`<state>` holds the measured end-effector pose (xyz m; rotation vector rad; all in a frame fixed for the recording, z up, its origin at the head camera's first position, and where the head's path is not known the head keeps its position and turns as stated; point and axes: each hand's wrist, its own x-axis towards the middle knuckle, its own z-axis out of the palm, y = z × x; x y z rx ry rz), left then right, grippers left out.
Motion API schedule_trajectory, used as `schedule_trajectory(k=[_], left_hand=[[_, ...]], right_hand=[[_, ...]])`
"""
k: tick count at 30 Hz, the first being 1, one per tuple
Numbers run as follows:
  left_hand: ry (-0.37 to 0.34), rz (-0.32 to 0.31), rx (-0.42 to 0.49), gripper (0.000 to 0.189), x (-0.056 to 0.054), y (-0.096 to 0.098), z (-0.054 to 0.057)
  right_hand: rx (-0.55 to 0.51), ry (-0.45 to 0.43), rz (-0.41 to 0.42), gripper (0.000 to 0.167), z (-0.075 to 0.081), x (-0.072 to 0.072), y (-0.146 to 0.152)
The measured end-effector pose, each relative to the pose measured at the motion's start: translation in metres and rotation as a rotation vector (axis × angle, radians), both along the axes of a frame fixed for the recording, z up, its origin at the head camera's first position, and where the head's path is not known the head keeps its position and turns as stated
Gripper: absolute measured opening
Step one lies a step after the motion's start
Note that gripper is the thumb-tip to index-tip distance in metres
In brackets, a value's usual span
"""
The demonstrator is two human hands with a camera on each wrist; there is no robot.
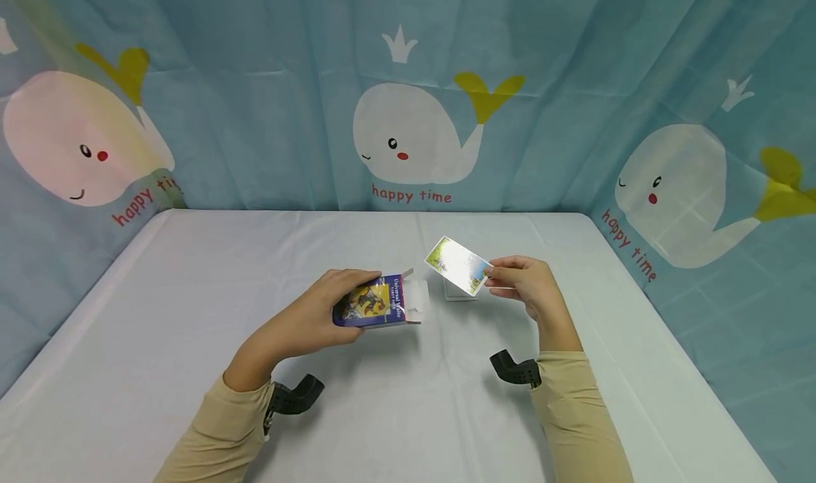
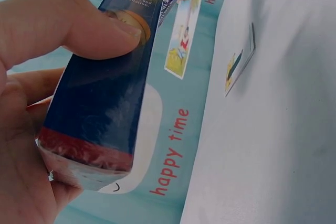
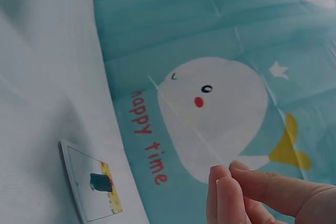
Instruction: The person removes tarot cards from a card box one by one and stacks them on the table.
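My left hand (image 1: 325,309) grips a dark blue tarot card box (image 1: 371,303), thumb along one narrow side and fingers on the other. The box's white end flap (image 1: 416,300) stands open toward the right. Between thumb and fingertips of my right hand (image 1: 525,285) is one tarot card (image 1: 457,265), raised and tilted, glare washing out its middle. Seen edge-on in the right wrist view, that card (image 3: 186,119) is a thin line. Below it a small stack of cards (image 3: 92,182) lies on the table, mostly covered by the raised card in the head view.
A white cloth covers the table (image 1: 255,256). Behind it and along both sides hangs a light blue curtain (image 1: 268,115) printed with whales. Each wrist carries a black camera mount (image 1: 296,396) over a tan sleeve (image 1: 217,426).
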<state>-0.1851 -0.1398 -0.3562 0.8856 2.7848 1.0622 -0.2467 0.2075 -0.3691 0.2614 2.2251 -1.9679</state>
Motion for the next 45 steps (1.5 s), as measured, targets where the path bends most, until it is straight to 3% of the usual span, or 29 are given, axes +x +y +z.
schedule_trajectory(k=[10, 21, 29, 45], left_hand=[[-0.024, -0.001, -0.004, 0.076, -0.001, 0.000, -0.001], [-0.041, -0.004, -0.007, 0.075, 0.000, 0.002, -0.001], [-0.042, -0.002, -0.014, 0.075, 0.000, 0.003, -0.001], [-0.042, -0.002, -0.012, 0.076, 0.000, 0.003, -0.001]], right_hand=[[-0.082, -0.084, -0.018, 0.029, -0.019, -0.009, -0.007], [-0.129, -0.126, -0.025, 0.047, -0.035, -0.015, -0.010], [-0.104, -0.166, -0.055, 0.029, -0.042, -0.016, -0.011], [-0.145, -0.220, -0.018, 0.019, -0.047, -0.017, -0.009]])
